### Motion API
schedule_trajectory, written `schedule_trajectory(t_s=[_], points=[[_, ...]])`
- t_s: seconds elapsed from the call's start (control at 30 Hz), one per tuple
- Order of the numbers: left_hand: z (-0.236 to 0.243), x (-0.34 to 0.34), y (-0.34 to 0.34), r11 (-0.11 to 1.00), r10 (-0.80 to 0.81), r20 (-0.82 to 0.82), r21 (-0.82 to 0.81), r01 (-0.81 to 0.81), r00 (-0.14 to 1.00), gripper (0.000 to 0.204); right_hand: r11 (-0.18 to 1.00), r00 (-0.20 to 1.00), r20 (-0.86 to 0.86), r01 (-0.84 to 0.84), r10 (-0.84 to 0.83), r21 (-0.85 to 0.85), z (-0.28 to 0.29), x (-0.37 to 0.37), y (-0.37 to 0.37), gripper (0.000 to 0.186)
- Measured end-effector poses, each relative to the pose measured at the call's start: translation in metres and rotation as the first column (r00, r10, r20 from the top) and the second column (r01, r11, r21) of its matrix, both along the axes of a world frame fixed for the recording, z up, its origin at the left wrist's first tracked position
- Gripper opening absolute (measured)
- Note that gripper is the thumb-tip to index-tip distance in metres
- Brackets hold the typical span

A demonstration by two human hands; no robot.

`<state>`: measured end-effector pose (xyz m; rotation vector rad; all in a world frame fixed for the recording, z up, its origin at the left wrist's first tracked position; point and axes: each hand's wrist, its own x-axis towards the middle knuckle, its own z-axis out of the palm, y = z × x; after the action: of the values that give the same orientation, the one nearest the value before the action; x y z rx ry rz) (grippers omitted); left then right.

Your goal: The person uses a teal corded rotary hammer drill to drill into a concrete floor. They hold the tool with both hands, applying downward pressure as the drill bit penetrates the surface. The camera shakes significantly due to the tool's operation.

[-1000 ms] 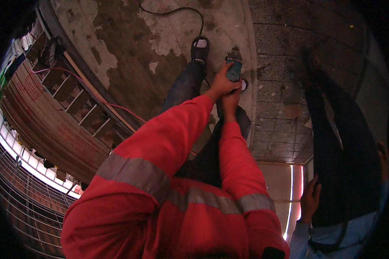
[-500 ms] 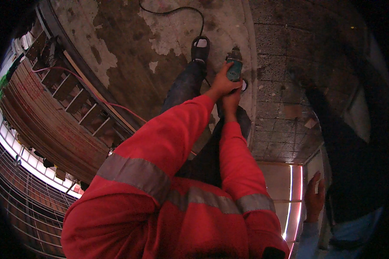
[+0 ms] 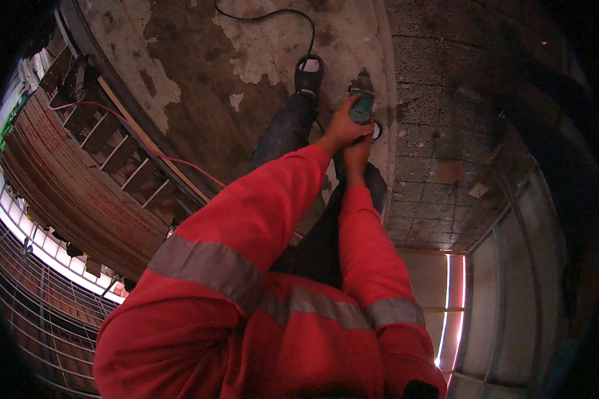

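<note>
Both of my hands are closed on a teal power tool (image 3: 361,108) with vent slots and a dark grey head. It is held low over the floor, between and in front of my feet; which kind of power tool it is, I cannot tell. My left hand (image 3: 343,124) wraps the near left side of the teal body, its thumb toward the head. Just behind it, my right hand (image 3: 357,153) grips the rear end, partly hidden by the left. Both arms reach forward in red sleeves with grey bands.
A black cable (image 3: 313,33) curves over the stained concrete floor (image 3: 199,40) by my left shoe (image 3: 308,74). Stacked boards (image 3: 80,179), a ladder-like frame (image 3: 116,153) and a pink hose (image 3: 133,126) lie left. Darker paving (image 3: 419,146) is on the right, where a dim person (image 3: 546,133) stands.
The other person on the right has moved farther right; their hand and blue sleeve have left plain view, uncovering the pale wall panels. My hands and the power tool are practically still.
</note>
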<state>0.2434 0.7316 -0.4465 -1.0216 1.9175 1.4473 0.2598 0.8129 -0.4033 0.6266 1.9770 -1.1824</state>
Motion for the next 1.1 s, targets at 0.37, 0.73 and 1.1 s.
schedule_trajectory(t_s=[0.37,0.73,1.1], points=[[-0.013,0.006,-0.001,1.000,-0.017,-0.075,0.001,0.017,0.997,0.096,1.000,0.999,-0.048,0.017,-0.016,0.007,-0.014,0.008,-0.003,0.088],[0.002,0.005,-0.001,0.997,0.011,-0.164,0.082,0.003,0.986,0.086,0.999,0.999,-0.035,0.032,-0.033,-0.038,-0.001,0.012,0.003,0.091],[0.033,0.008,-0.004,0.976,0.186,-0.027,0.116,-0.182,0.982,0.085,0.977,0.980,-0.002,-0.197,0.198,0.085,0.032,-0.005,0.006,0.096]])
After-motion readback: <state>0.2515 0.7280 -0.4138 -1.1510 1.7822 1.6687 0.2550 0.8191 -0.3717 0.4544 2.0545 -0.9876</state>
